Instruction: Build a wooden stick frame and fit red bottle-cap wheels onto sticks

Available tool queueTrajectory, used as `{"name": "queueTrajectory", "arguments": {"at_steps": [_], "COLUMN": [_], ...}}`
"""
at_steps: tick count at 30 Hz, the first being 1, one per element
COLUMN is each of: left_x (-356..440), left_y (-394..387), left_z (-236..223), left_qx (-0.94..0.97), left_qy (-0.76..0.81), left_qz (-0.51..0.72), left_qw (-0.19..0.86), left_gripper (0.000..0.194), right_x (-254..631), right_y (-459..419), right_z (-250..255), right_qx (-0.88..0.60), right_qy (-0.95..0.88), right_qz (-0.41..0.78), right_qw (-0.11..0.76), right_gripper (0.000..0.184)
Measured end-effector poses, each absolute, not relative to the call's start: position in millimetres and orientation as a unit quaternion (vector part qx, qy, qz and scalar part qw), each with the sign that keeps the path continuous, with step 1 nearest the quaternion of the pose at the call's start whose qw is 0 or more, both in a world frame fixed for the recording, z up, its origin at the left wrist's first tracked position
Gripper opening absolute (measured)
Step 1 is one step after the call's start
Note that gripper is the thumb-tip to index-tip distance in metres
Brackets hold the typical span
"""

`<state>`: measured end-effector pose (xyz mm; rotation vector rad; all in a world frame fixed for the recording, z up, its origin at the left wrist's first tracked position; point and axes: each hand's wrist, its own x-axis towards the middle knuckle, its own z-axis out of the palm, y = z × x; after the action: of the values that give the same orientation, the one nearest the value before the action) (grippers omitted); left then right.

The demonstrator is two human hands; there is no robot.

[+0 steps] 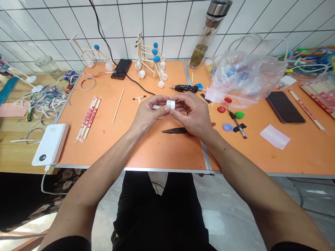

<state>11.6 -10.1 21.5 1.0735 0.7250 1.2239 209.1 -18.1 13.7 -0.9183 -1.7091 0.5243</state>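
Over the middle of the orange table, a small white bottle cap (171, 104) is pinched between the fingertips of both hands. My left hand (150, 110) grips it from the left, and another small white piece (156, 107) shows within its curled fingers. On the right side, my right hand (193, 111) has thumb and fingers closed on the cap. Dark scissors (173, 131) lie just below, partly hidden by my right hand. A small stick piece with black ends (139, 98) is beyond my left hand.
Stick models with white wheels (150, 61) stand at the back, near a black phone (121, 68) and a glass tea bottle (200, 50). A glue gun (184, 88), a plastic bag (243, 74) and coloured caps (239, 115) lie right. Wrapped chopsticks (89, 118) and a power bank (50, 144) lie left.
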Motion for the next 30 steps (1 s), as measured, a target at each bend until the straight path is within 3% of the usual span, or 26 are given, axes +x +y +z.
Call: {"name": "queueTrajectory", "arguments": {"at_steps": [4, 18, 25, 30], "left_x": [10.5, 9.2, 11.0, 12.6], "left_y": [-9.1, -3.8, -7.7, -7.6], "left_z": [22.4, 15.1, 27.3, 32.8], "left_qx": [0.479, 0.427, 0.416, 0.386], "left_qy": [0.332, 0.355, 0.349, 0.344], "left_qz": [0.526, 0.512, 0.484, 0.475], "left_qw": [0.619, 0.655, 0.686, 0.712], "left_gripper": [0.055, 0.063, 0.030, 0.026], "right_x": [213.7, 217.0, 215.7, 216.3], "right_y": [-16.8, -12.7, -8.7, -3.7], "right_z": [14.8, 9.3, 4.3, -0.1], "right_qx": [-0.389, -0.395, -0.396, -0.382], "right_qy": [-0.724, -0.718, -0.683, -0.662], "right_qz": [0.215, 0.240, 0.295, 0.331], "right_qw": [0.528, 0.521, 0.539, 0.553], "right_gripper": [0.046, 0.035, 0.044, 0.045]}}
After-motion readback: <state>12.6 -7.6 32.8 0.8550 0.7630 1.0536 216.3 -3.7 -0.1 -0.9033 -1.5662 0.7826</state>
